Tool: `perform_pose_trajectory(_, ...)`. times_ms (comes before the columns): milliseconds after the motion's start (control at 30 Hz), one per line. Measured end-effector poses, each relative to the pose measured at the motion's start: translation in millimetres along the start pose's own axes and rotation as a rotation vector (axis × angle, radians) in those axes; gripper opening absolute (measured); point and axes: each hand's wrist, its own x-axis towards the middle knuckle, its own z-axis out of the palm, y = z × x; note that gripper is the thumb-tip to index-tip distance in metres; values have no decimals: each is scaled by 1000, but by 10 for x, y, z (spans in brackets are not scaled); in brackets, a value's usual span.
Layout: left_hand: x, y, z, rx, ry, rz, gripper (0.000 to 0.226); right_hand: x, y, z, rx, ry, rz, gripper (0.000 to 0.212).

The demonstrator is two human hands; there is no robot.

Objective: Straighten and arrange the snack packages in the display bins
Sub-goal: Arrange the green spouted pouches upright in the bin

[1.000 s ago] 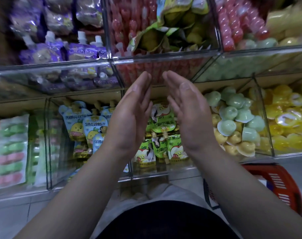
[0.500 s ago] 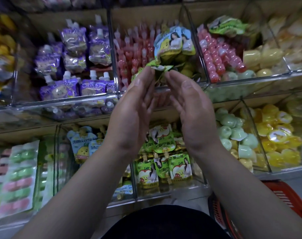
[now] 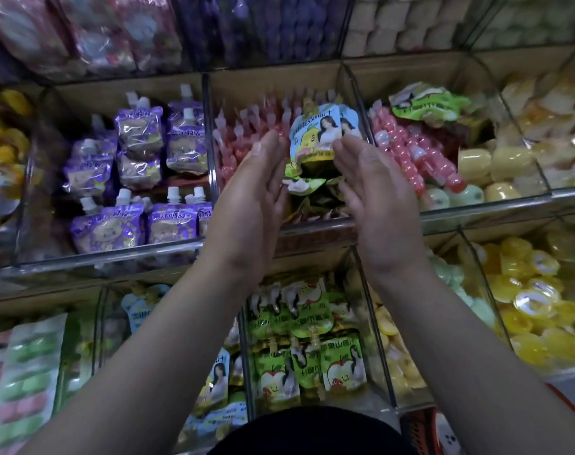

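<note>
Two hands reach up in the middle of the frame, palms facing each other, fingers straight and together, neither curled round anything. The left hand (image 3: pixel 246 205) stands at the left of a pale blue pouch (image 3: pixel 314 133) printed with a yellow pear and a woman's picture. The right hand (image 3: pixel 378 205) stands at its right, fingertips (image 3: pixel 348 152) against the pouch's lower right corner. Whether the left fingertips touch the pouch I cannot tell. The pouch stands upright in the centre bin (image 3: pixel 319 227) of the middle shelf row, above a heap of crumpled green pouches (image 3: pixel 309 198), with pink jelly sticks (image 3: pixel 243 136) just to its left. Purple spouted pouches (image 3: pixel 138 178) fill the bin at centre left. Green apple pouches (image 3: pixel 312 359) fill the bin below the wrists, and yellow jelly cups (image 3: pixel 525 307) lie at lower right.
</note>
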Motion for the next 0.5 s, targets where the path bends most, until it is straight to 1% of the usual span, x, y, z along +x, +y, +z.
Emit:
perform_pose_trajectory(100,210,26,44,14,17,-19,55,188,0,-35,-14,27,26,32)
perform_pose_trajectory(200,422,21,75,14,47,-52,54,384,17,-70,-22,60,48,34)
perform_pose_trajectory(333,688,-11,79,14,89,-87,54,631,63,-96,-60,86,97,53)
perform_pose_trajectory(500,992,-81,67,-4,101,-182,54,885,198,-75,-78,112,145,44)
